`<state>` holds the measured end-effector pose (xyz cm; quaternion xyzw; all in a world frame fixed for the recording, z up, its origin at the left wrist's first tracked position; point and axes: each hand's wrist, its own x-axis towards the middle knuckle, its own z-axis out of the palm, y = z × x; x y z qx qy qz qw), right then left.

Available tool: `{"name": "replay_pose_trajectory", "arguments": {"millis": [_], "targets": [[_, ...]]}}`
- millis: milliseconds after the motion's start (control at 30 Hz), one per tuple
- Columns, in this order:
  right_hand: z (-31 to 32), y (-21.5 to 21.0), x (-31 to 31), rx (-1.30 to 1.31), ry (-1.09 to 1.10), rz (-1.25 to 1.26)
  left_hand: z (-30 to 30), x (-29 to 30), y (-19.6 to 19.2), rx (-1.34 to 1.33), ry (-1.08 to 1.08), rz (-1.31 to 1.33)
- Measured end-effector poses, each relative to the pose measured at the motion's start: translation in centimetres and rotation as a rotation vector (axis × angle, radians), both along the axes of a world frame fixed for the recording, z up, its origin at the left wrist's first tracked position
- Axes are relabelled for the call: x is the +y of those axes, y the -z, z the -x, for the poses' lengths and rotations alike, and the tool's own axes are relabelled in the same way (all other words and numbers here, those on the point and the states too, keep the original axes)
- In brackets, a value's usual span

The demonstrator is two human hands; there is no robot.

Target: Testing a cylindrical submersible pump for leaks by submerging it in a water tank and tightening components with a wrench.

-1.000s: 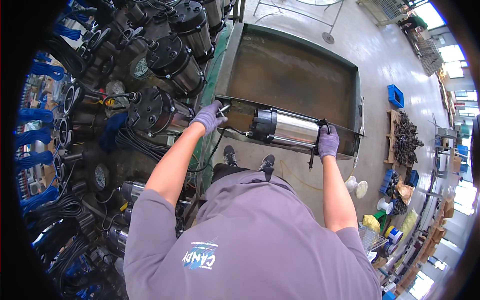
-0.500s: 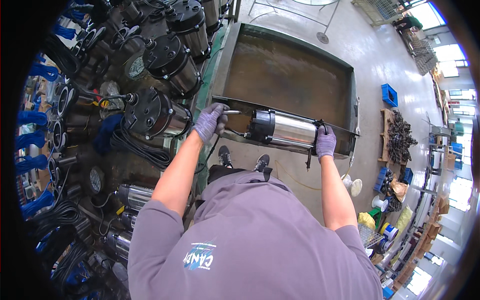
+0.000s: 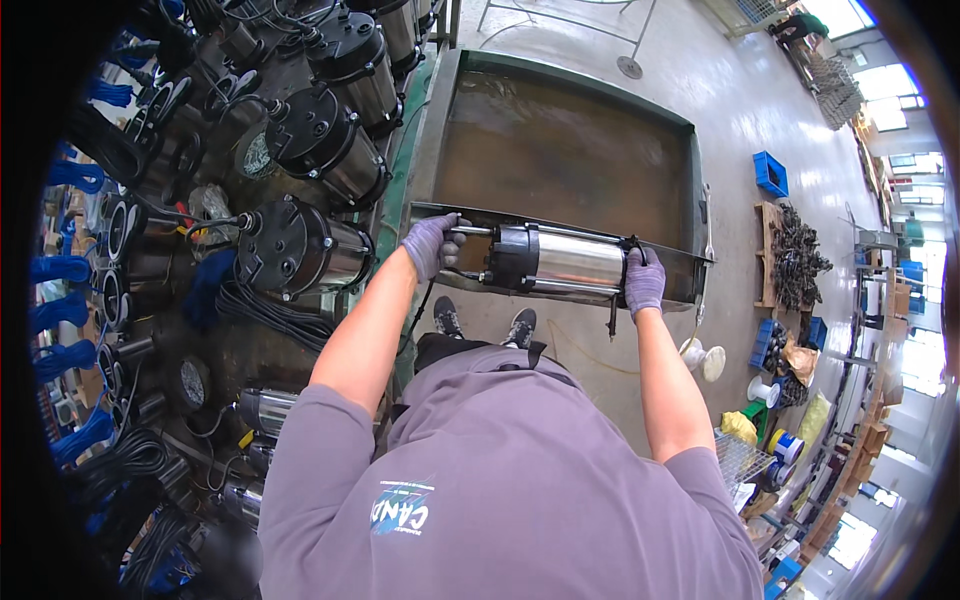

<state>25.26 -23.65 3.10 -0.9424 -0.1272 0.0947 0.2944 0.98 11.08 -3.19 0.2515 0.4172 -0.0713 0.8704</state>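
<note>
A submersible pump [image 3: 570, 262] with a shiny steel barrel and a black end cap lies on its side over the near edge of a water-filled tank [image 3: 425, 165]. My right hand [image 3: 644, 280], in a purple-grey glove, is closed around the pump's right end. In my gloved left hand [image 3: 434, 245] is a slim silver metal tube [image 3: 473, 230]. Its tip points right and meets, or nearly meets, the black cap; exact contact is hard to tell. Below that hand, a dark hose or cable [image 3: 424, 305] hangs down. A short cable [image 3: 462, 273] runs from the cap towards the left hand.
Several upright pumps [image 3: 300, 247] with coiled black cables crowd the left side. To the right, a blue crate [image 3: 770, 174] stands on the floor beyond a pallet of dark metal parts [image 3: 797, 262]. A white spool [image 3: 711, 363] sits nearer. Another person [image 3: 797, 27] is far off.
The silver tube in my left hand has come closer to the pump's black cap, closing the gap. My right hand keeps its grip on the pump. The whole view has shifted slightly.
</note>
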Motion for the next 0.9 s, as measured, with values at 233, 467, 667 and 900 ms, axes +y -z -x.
{"name": "replay_pose_trajectory", "arguments": {"millis": [233,467,667,900], "targets": [[-0.3,0.6,-0.3,0.004,0.019,-0.052,-1.4,-0.4,-1.8,0.094,-0.048,0.100],[-0.1,0.5,0.0,-0.022,0.008,-0.035,-1.0,0.9,-1.8,0.160,0.084,0.029],[-0.2,0.4,-0.6,-0.025,0.009,-0.039,-1.1,0.6,-2.8,0.071,0.510,-0.555],[0.4,-0.1,-0.1,-0.028,0.012,-0.007,0.2,-0.6,-2.4,0.045,0.539,-0.886]]}}
